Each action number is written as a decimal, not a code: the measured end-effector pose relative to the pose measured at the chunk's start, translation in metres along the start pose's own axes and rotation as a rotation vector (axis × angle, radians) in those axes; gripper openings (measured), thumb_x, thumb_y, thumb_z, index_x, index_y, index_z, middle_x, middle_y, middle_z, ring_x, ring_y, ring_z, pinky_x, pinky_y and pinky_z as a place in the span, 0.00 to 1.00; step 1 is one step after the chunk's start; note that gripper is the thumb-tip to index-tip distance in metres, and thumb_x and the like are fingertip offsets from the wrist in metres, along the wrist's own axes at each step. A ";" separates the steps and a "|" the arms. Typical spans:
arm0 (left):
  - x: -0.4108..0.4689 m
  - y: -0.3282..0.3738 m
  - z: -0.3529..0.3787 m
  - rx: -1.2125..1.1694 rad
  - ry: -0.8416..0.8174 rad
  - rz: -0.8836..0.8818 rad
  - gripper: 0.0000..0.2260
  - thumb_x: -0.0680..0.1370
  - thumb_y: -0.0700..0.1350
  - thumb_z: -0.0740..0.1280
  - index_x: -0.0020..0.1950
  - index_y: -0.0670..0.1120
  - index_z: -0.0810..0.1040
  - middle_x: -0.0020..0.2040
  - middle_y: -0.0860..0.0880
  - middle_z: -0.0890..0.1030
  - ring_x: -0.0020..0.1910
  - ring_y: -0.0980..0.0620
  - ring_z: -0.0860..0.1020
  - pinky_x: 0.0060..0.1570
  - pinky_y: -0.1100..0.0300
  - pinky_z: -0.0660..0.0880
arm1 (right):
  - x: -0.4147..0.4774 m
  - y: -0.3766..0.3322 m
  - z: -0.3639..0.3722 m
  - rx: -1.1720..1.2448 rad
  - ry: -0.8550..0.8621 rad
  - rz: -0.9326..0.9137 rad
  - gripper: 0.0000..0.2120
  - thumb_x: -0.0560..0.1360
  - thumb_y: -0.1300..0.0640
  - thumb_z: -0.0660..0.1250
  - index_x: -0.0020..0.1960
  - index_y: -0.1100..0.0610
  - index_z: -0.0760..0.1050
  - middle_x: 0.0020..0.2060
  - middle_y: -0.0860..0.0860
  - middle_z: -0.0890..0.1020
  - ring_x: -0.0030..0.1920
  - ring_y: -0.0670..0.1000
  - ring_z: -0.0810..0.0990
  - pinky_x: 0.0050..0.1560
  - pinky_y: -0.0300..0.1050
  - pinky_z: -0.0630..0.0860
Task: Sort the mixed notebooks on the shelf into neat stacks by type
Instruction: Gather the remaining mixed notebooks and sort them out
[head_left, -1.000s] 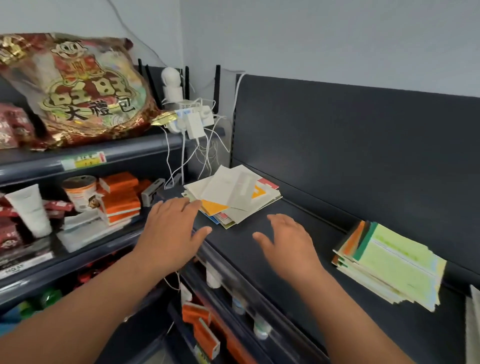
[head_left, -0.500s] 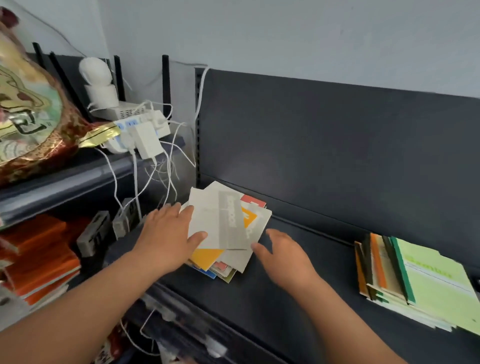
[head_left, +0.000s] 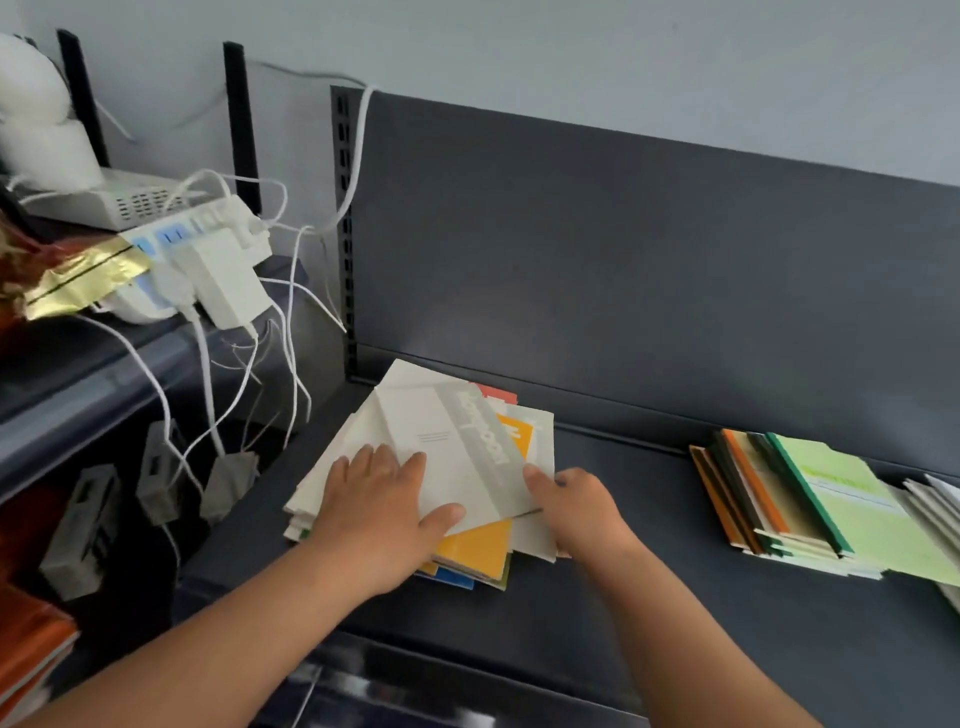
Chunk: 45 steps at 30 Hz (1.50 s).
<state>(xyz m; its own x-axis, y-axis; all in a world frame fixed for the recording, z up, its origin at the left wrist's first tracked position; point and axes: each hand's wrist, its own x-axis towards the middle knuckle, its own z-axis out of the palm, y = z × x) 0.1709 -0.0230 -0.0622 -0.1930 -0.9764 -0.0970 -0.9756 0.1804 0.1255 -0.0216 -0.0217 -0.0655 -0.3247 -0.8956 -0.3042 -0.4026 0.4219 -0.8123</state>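
A mixed pile of notebooks lies at the left end of the dark shelf (head_left: 649, 597). Its top one is a beige notebook (head_left: 457, 447) with grey lettering; an orange-yellow notebook (head_left: 480, 548) and a blue one show below it. My left hand (head_left: 382, 512) lies flat on the pile's left half, fingers straight, thumb spread. My right hand (head_left: 566, 506) touches the beige notebook's right edge with thumb and fingertips; whether it pinches the cover I cannot tell. A second stack (head_left: 810, 504) with a light-green notebook on top sits to the right.
A white power strip (head_left: 208, 260) with plugs and dangling cables hangs over the neighbouring shelf on the left. Grey adapters (head_left: 156, 483) hang below it. A gold snack bag edge (head_left: 67, 280) shows at far left. The shelf's dark back panel (head_left: 649, 270) rises behind the piles.
Both hands moved forward onto the mixed pile: the left hand now lies flat on it and the right hand has reached the top notebook's right edge. The view came closer.
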 end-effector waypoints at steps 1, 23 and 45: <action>0.000 0.000 0.000 -0.002 -0.013 0.022 0.34 0.78 0.68 0.46 0.79 0.52 0.47 0.79 0.44 0.49 0.78 0.44 0.45 0.75 0.47 0.43 | 0.001 0.001 0.000 0.122 -0.007 0.045 0.16 0.76 0.44 0.66 0.50 0.57 0.72 0.47 0.54 0.81 0.46 0.54 0.82 0.48 0.55 0.82; 0.004 0.008 -0.030 -0.888 0.019 0.039 0.32 0.78 0.54 0.65 0.78 0.53 0.53 0.75 0.53 0.63 0.72 0.51 0.64 0.65 0.54 0.66 | -0.011 0.001 -0.021 0.670 0.043 -0.051 0.12 0.76 0.66 0.68 0.54 0.52 0.74 0.51 0.55 0.83 0.50 0.59 0.84 0.51 0.61 0.81; 0.003 0.058 -0.045 -1.525 -0.207 -0.002 0.11 0.79 0.36 0.64 0.57 0.49 0.78 0.49 0.45 0.83 0.49 0.43 0.81 0.43 0.52 0.76 | -0.052 0.014 -0.071 0.413 0.298 -0.206 0.10 0.75 0.56 0.71 0.55 0.53 0.76 0.48 0.51 0.85 0.48 0.52 0.84 0.46 0.53 0.83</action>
<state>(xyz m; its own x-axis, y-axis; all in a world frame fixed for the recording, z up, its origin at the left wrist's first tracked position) 0.1180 -0.0206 -0.0109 -0.3287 -0.9201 -0.2129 0.0304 -0.2356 0.9714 -0.0715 0.0410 -0.0259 -0.5274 -0.8495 -0.0127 -0.1334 0.0976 -0.9862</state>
